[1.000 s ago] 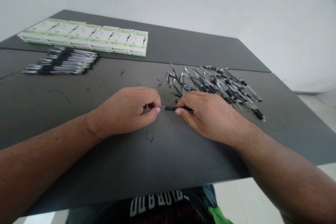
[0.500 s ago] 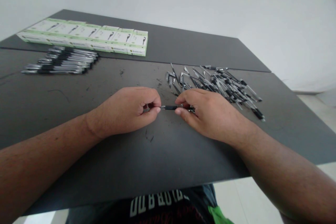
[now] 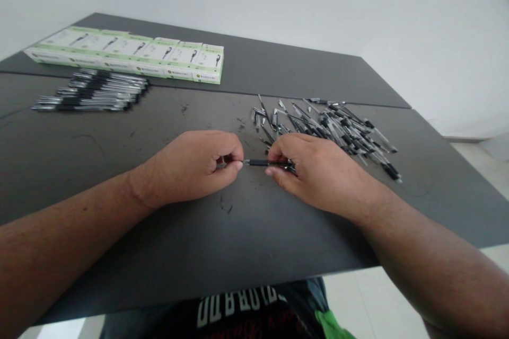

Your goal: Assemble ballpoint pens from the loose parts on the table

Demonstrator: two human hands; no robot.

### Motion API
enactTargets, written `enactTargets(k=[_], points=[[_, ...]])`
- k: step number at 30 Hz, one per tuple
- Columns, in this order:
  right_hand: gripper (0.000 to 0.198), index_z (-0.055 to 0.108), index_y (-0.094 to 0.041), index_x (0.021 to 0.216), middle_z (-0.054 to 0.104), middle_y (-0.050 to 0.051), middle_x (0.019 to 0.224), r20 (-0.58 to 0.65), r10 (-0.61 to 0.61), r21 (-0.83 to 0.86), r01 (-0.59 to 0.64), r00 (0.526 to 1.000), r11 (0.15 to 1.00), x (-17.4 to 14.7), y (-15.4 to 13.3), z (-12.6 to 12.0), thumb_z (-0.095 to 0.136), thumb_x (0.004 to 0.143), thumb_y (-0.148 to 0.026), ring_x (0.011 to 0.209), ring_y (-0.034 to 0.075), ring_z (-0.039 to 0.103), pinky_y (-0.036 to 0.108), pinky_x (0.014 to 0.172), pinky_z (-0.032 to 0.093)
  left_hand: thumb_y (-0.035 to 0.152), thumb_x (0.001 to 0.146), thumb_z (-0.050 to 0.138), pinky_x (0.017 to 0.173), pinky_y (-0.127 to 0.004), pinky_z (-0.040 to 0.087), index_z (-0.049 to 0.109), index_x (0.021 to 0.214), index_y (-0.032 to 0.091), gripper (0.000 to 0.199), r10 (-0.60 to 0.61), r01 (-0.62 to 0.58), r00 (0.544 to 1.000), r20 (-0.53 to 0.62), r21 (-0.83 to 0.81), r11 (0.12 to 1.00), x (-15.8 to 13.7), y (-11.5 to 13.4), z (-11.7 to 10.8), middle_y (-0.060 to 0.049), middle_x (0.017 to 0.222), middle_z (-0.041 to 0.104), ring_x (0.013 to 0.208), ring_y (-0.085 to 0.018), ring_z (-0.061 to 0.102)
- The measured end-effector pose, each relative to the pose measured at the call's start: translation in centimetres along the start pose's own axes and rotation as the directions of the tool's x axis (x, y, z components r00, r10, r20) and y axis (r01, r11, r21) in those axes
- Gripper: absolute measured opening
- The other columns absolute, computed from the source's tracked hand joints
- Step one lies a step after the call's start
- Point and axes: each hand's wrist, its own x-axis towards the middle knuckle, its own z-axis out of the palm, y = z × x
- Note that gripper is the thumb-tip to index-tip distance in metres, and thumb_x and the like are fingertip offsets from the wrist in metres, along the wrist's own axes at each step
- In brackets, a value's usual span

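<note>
A pen (image 3: 258,162) with a black grip lies level between my two hands, just above the table. My left hand (image 3: 202,164) pinches its tip end between thumb and forefinger; what the fingertips cover there is hidden. With thumb and fingers closed, my right hand (image 3: 314,169) holds the barrel behind the grip, and the rear of the pen runs under the palm. Close beyond the right hand is a loose pile of pens and pen parts (image 3: 345,130), some clear, some with black grips.
Pens in a neat row (image 3: 95,91) lie at the left. Behind them, white and green boxes (image 3: 159,58) with a pen picture stand side by side. The grey table (image 3: 222,243) has dark scuff marks and a seam across it, and its near edge runs by my lap.
My right thumb and fingers have shifted slightly on the pen, so a little more of its barrel shows. My left hand keeps its pinch in nearly the same place.
</note>
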Motion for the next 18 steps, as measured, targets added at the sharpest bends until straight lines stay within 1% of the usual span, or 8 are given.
enactTargets(k=[2, 5, 7, 11, 13, 15, 18], points=[[0.009, 0.080, -0.019, 0.115, 0.086, 0.009, 0.110, 0.023, 0.002, -0.011, -0.002, 1.000, 1.000, 0.03, -0.06, -0.01, 0.072, 0.111, -0.022, 0.104, 0.029, 0.081, 0.039, 0.091, 0.056, 0.033, 0.099, 0.056, 0.072, -0.035, 0.044, 0.070, 0.093, 0.026, 0.017, 0.004, -0.004, 1.000, -0.002, -0.002, 1.000, 0.00, -0.08, 0.03, -0.001, 0.082, 0.075, 0.075, -0.021, 0.067], [0.019, 0.082, -0.019, 0.115, 0.087, 0.010, 0.111, 0.044, -0.011, -0.005, 0.011, 0.999, 1.000, 0.03, -0.06, 0.02, 0.064, 0.117, -0.025, 0.108, 0.031, 0.082, 0.041, 0.094, 0.057, 0.034, 0.099, 0.055, 0.071, -0.035, 0.043, 0.070, 0.093, 0.026, 0.018, 0.005, -0.005, 1.000, 0.001, -0.003, 1.000, 0.04, -0.16, 0.06, -0.001, 0.082, 0.074, 0.074, -0.021, 0.067], [0.018, 0.082, -0.019, 0.117, 0.087, 0.010, 0.111, 0.026, -0.018, 0.007, 0.017, 1.000, 1.000, -0.01, 0.02, 0.04, 0.066, 0.116, -0.027, 0.108, 0.031, 0.082, 0.040, 0.094, 0.057, 0.034, 0.099, 0.055, 0.072, -0.035, 0.043, 0.070, 0.094, 0.026, 0.018, 0.003, -0.003, 1.000, 0.003, -0.005, 1.000, 0.09, -0.14, 0.08, -0.001, 0.083, 0.075, 0.074, -0.021, 0.067], [0.012, 0.080, -0.018, 0.117, 0.086, 0.009, 0.108, 0.001, -0.005, -0.004, 0.005, 1.000, 1.000, -0.01, 0.10, -0.01, 0.076, 0.109, -0.026, 0.103, 0.030, 0.082, 0.039, 0.089, 0.056, 0.034, 0.099, 0.055, 0.074, -0.035, 0.044, 0.071, 0.094, 0.026, 0.018, -0.002, 0.002, 1.000, 0.010, -0.002, 1.000, 0.04, -0.05, 0.07, -0.001, 0.083, 0.075, 0.074, -0.020, 0.067], [0.011, 0.081, -0.019, 0.115, 0.086, 0.009, 0.108, 0.027, 0.005, -0.017, -0.005, 1.000, 1.000, 0.05, 0.06, -0.06, 0.073, 0.112, -0.026, 0.103, 0.030, 0.082, 0.039, 0.089, 0.056, 0.034, 0.099, 0.056, 0.074, -0.035, 0.045, 0.071, 0.094, 0.026, 0.018, 0.001, -0.001, 1.000, 0.010, 0.001, 1.000, -0.03, -0.09, 0.05, -0.001, 0.083, 0.075, 0.075, -0.021, 0.067], [0.017, 0.082, -0.019, 0.115, 0.087, 0.010, 0.109, 0.051, 0.002, -0.019, -0.001, 0.999, 1.000, 0.11, 0.01, -0.09, 0.067, 0.116, -0.027, 0.104, 0.030, 0.082, 0.040, 0.092, 0.056, 0.034, 0.099, 0.056, 0.075, -0.035, 0.045, 0.071, 0.095, 0.026, 0.018, 0.006, -0.006, 1.000, 0.007, 0.001, 1.000, -0.09, -0.19, 0.06, -0.001, 0.083, 0.075, 0.075, -0.021, 0.067], [0.019, 0.083, -0.019, 0.118, 0.087, 0.010, 0.111, 0.039, -0.010, 0.000, 0.010, 0.999, 1.000, 0.10, 0.00, -0.09, 0.066, 0.117, -0.029, 0.107, 0.030, 0.083, 0.040, 0.093, 0.057, 0.034, 0.100, 0.057, 0.075, -0.035, 0.045, 0.073, 0.096, 0.026, 0.018, 0.010, -0.010, 1.000, 0.007, -0.001, 1.000, -0.05, -0.28, 0.13, -0.001, 0.083, 0.074, 0.074, -0.021, 0.066]])
